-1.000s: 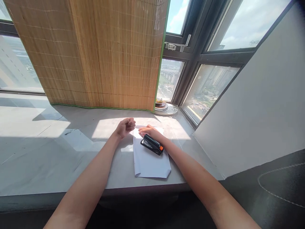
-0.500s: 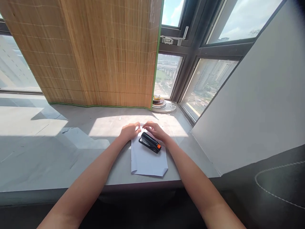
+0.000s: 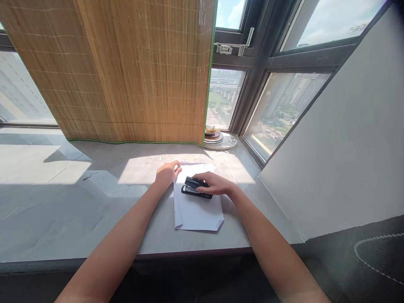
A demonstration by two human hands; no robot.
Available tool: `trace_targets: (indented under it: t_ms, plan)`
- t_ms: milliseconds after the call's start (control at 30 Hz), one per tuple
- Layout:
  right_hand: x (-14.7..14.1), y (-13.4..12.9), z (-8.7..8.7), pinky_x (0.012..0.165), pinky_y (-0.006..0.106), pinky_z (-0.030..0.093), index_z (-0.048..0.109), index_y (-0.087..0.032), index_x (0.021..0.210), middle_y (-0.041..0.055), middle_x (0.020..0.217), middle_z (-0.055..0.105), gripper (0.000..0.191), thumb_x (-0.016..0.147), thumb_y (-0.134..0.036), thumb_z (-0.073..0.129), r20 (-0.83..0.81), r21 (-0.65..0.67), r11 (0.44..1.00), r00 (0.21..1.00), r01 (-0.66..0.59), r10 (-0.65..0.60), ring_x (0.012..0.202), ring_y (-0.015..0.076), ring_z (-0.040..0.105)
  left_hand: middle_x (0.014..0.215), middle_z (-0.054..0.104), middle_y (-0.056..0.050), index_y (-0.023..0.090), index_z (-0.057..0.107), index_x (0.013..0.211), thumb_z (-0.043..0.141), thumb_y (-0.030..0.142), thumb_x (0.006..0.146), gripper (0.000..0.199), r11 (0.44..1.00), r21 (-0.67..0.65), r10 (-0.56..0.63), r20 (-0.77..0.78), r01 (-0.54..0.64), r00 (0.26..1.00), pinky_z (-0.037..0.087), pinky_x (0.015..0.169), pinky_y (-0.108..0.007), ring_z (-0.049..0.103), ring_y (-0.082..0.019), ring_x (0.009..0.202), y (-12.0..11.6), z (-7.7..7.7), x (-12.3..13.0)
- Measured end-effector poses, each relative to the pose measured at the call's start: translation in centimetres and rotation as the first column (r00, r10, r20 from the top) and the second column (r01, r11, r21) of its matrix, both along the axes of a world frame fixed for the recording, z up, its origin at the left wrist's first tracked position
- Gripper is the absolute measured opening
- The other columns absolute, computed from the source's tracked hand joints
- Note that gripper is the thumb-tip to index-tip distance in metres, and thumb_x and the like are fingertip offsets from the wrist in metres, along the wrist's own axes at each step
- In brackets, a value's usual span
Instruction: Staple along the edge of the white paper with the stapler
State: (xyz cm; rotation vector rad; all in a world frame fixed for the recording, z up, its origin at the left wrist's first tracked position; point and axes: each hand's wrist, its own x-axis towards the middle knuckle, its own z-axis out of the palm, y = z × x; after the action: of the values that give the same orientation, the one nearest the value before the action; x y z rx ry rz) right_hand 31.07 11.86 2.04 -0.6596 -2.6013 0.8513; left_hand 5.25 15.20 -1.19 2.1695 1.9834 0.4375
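Note:
White paper lies on the pale sill, its lower corners folded or curled. Over its upper half is a black stapler, jaws apart and pointing left. My right hand has its fingers and thumb around the stapler's rear part, hiding the orange piece. At the paper's upper left corner my left hand is closed in a pinch on the paper's edge.
A bamboo blind hangs over the window behind the sill. Stacked plates stand in the window corner. A white wall slopes down on the right. The sill's front edge runs below the paper.
My right hand has moved from the paper's top edge down onto the stapler and gripped it. The stapler has turned closer to level. My left hand has shifted slightly left to the corner.

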Motion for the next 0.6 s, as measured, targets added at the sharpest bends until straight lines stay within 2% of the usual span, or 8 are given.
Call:
trace_targets:
  t_ms: [133, 233, 333, 400, 500, 600]
  plan:
    - [0.4, 0.4, 0.0, 0.088, 0.036, 0.046, 0.066, -0.022, 0.135, 0.0077, 0.117, 0.07, 0.035, 0.105, -0.04, 0.061, -0.047, -0.026, 0.999, 0.998, -0.044, 0.043, 0.1, 0.022, 0.059, 0.097, 0.074, -0.007, 0.028, 0.073, 0.123, 0.062, 0.044, 0.101, 0.029, 1.0, -0.001, -0.02, 0.043, 0.02, 0.999, 0.044, 0.073, -0.032, 0.067, -0.025, 0.086, 0.3, 0.1, -0.7]
    - [1.7, 0.7, 0.4, 0.079, 0.033, 0.046, 0.068, -0.025, 0.14, 0.0059, 0.109, 0.068, 0.043, 0.103, -0.047, 0.065, -0.09, -0.062, 0.998, 0.996, 0.011, -0.016, 0.088, 0.0185, 0.056, 0.095, 0.074, -0.006, 0.029, 0.073, 0.124, 0.062, 0.044, 0.101, 0.03, 1.0, -0.014, -0.019, 0.054, 0.02, 0.998, 0.044, 0.073, -0.032, 0.067, -0.025, 0.085, 0.4, 0.1, -0.9]
    - [4.2, 1.2, 0.8, 0.067, 0.031, 0.039, 0.081, -0.022, 0.117, 0.0013, 0.083, 0.058, 0.038, 0.103, -0.053, 0.063, -0.175, -0.104, 0.988, 0.976, 0.115, -0.131, 0.072, 0.0151, 0.046, 0.094, 0.073, -0.005, 0.03, 0.073, 0.124, 0.061, 0.044, 0.101, 0.029, 0.999, -0.03, -0.013, 0.061, 0.015, 0.998, 0.043, 0.073, -0.032, 0.066, -0.024, 0.085, 0.5, 0.0, -0.9]
    - [5.9, 1.6, 0.9, 0.063, 0.031, 0.034, 0.083, -0.019, 0.099, -0.0026, 0.067, 0.045, 0.042, 0.103, -0.056, 0.063, -0.19, -0.155, 0.982, 0.973, 0.105, -0.134, 0.065, 0.0141, 0.039, 0.094, 0.073, -0.005, 0.031, 0.073, 0.124, 0.06, 0.045, 0.101, 0.029, 1.0, -0.031, -0.003, 0.055, 0.005, 0.998, 0.043, 0.074, -0.032, 0.066, -0.024, 0.085, 0.7, -0.2, -0.9]
    - [7.1, 2.2, 0.4, 0.06, 0.03, 0.029, 0.081, -0.017, 0.087, -0.0063, 0.059, 0.033, 0.045, 0.098, -0.059, 0.068, -0.176, -0.256, 0.965, 0.98, 0.048, -0.095, 0.061, 0.0126, 0.032, 0.093, 0.073, -0.005, 0.031, 0.072, 0.123, 0.06, 0.044, 0.101, 0.029, 1.0, -0.02, 0.0, 0.053, 0.001, 0.999, 0.043, 0.073, -0.032, 0.065, -0.025, 0.085, 0.9, -0.4, -0.9]
    - [7.0, 2.6, -0.3, 0.06, 0.03, 0.029, 0.082, -0.017, 0.085, -0.0069, 0.058, 0.036, 0.043, 0.096, -0.057, 0.071, -0.142, -0.352, 0.936, 0.986, 0.029, -0.084, 0.06, 0.0114, 0.034, 0.092, 0.073, -0.004, 0.03, 0.072, 0.121, 0.06, 0.043, 0.101, 0.027, 1.0, -0.021, 0.0, 0.059, 0.001, 0.998, 0.042, 0.072, -0.032, 0.065, -0.024, 0.085, 0.9, -0.4, -0.9]
